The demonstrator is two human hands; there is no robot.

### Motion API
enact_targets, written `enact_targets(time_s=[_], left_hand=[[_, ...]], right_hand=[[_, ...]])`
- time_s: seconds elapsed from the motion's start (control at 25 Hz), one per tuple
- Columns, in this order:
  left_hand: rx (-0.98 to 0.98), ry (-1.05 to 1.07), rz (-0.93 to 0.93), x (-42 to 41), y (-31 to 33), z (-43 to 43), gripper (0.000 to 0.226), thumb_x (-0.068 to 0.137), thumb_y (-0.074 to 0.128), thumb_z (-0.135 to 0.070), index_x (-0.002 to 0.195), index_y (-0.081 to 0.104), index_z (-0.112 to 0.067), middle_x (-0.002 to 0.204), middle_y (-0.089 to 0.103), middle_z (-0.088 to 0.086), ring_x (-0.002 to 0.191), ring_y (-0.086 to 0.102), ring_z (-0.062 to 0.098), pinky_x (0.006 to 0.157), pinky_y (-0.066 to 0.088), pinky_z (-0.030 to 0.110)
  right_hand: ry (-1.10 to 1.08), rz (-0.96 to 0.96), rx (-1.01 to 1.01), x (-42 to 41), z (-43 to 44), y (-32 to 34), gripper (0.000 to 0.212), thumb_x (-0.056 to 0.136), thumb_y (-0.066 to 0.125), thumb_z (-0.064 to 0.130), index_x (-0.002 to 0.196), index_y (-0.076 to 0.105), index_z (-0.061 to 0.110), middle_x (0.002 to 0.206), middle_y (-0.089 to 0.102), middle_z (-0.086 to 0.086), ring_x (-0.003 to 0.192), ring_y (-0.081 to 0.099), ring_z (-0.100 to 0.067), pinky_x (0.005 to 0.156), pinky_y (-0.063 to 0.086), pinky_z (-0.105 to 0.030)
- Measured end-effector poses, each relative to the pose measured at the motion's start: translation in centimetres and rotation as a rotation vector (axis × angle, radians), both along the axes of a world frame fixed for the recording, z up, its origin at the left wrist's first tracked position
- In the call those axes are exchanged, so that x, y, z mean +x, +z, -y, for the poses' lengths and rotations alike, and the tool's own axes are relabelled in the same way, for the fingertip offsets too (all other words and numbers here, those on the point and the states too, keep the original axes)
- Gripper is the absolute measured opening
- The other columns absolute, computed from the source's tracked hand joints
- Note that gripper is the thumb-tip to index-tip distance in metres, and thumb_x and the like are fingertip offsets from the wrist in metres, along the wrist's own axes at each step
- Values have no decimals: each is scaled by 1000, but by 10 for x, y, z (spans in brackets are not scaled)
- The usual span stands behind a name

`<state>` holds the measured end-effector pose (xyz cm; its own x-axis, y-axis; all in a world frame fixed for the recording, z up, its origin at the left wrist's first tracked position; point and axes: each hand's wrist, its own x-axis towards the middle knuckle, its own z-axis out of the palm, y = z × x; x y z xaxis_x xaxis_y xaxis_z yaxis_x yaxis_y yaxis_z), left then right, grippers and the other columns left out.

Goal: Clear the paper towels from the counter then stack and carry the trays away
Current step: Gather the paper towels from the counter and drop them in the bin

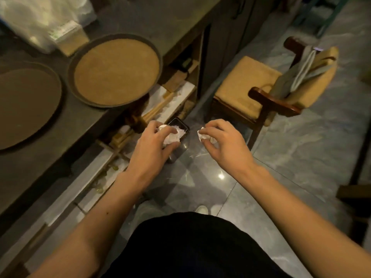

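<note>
1. The worktop (140, 19) looks like matt grey stone.
2. Both round trays (115, 71) have a rough, cork-like brown lining and a dark smooth rim.
3. The wads (170, 137) are crumpled white paper.
4. The floor (301, 157) is glossy, marbled tile.
5. The chair (269, 101) is dark polished wood with tan cloth cushions.

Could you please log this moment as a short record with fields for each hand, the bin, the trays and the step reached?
left hand: shut on a crumpled white paper towel, over the small dark bin on the floor
right hand: shut on a second crumpled white paper towel, right of the bin
trays: two round brown trays side by side on the grey counter, not stacked
step: towels not yet dropped
</note>
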<state>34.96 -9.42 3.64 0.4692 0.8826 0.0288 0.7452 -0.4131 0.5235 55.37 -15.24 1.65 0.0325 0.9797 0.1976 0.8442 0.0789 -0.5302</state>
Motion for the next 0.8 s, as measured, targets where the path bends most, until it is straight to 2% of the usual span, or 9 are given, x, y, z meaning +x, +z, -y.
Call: enact_targets(time_s=[0.32, 0.64, 0.8], left_hand=[[-43, -113, -9, 90, 8, 0, 33, 87, 66, -36, 118, 64, -25, 123, 49, 2, 112, 47, 18, 86, 36, 25], [-77, -56, 61, 114, -15, -54, 33, 85, 71, -32, 116, 67, -22, 119, 54, 4, 108, 52, 18, 85, 38, 22], [-125, -24, 125, 111, -29, -72, 30, 84, 72, -28, 113, 68, -21, 115, 54, 4, 105, 53, 20, 84, 44, 28]], right_hand=[[-180, -25, 11, 83, 23, 10, 24, 86, 72, 12, 110, 73, 15, 111, 63, -4, 103, 58, -22, 78, 55, -42], [-147, 59, -78, 110, -28, 15, 24, 87, 70, 17, 111, 72, 16, 113, 63, -4, 108, 56, -21, 82, 52, -35], [-88, 89, -135, 109, -62, 8, 25, 88, 69, 19, 113, 71, 17, 114, 62, -3, 108, 56, -20, 84, 52, -36]])
